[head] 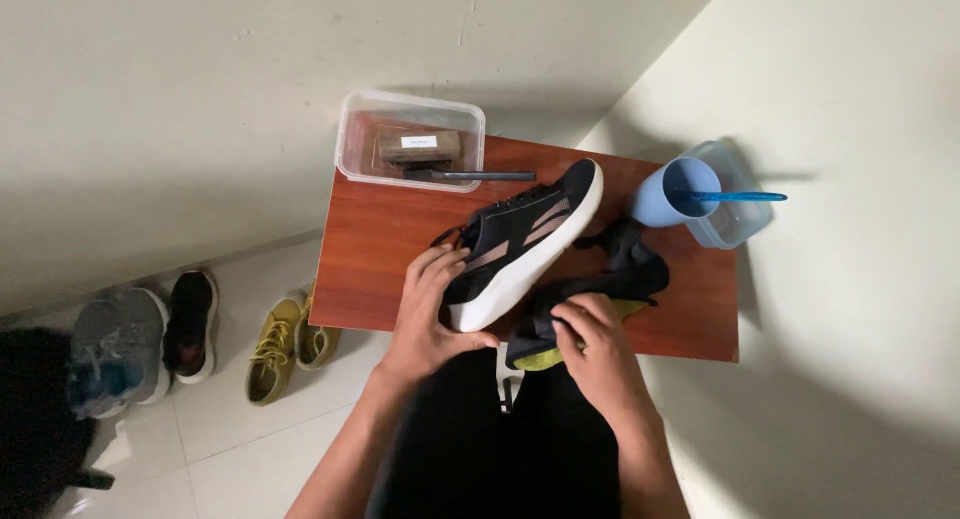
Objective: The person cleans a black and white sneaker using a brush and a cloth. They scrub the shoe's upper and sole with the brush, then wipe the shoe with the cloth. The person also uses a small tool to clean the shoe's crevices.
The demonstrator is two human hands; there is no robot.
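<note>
A black sneaker [525, 234] with a white sole and pinkish side stripes lies tilted on its side on a small reddish-brown table [372, 249], toe pointing away. My left hand [430, 314] grips its heel end. To the right of the heel, my right hand [595, 344] presses down on a black cloth with a yellow-green underside [620, 279], bunched at the table's near edge.
A clear plastic box [410, 139] with a wooden brush and a dark-handled tool stands at the table's back left. A blue cup [665, 194] with a blue stick leans in a clear tub [740, 219] at the back right. Yellow shoes [280, 344] and other sneakers [150, 344] lie on the floor left. Walls close in behind.
</note>
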